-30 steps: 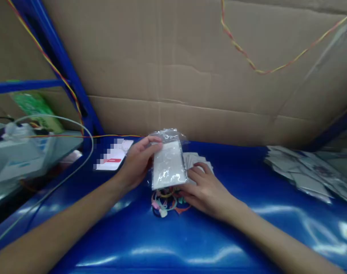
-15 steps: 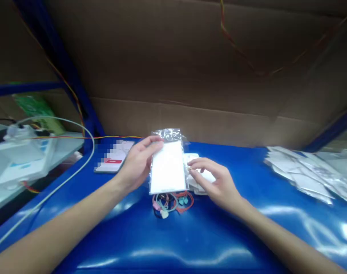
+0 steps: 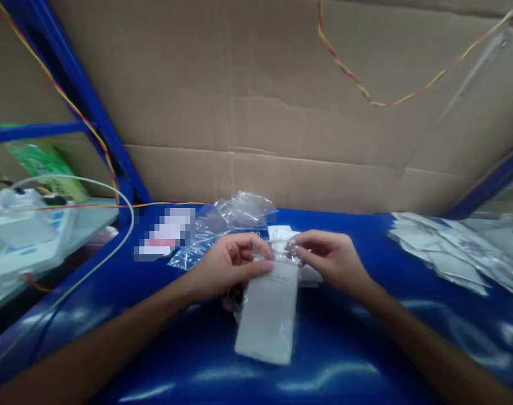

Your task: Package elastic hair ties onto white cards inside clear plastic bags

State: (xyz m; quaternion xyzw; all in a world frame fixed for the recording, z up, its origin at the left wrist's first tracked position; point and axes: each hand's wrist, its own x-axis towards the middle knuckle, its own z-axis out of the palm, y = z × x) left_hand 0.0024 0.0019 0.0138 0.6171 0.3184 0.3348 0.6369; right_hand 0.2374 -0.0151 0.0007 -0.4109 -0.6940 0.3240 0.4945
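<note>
Head view. The left hand (image 3: 233,264) pinches the upper left corner of a flat white rectangular packet in a clear plastic sleeve (image 3: 268,315); the right hand (image 3: 330,261) pinches the upper right corner, fingers closed on the sleeve's top edge. The packet hangs tilted between both hands, its lower end just above the glossy blue surface (image 3: 324,360), near the middle and toward the front edge. Whether the lower end touches the surface cannot be told.

Judgement: the work in hand appears to be at the sleeve's mouth. To do it well, grip only the film at both corners, keep the pull even so the film does not tear, and hold the white insert square inside.

Behind the left hand lies a crumpled clear plastic bag (image 3: 226,222), beside a stack of small white cards (image 3: 282,232). A spread pile of flat silvery sleeved packets (image 3: 446,253) lies at the right edge. A brown cardboard wall (image 3: 256,112) backs the surface.
</note>
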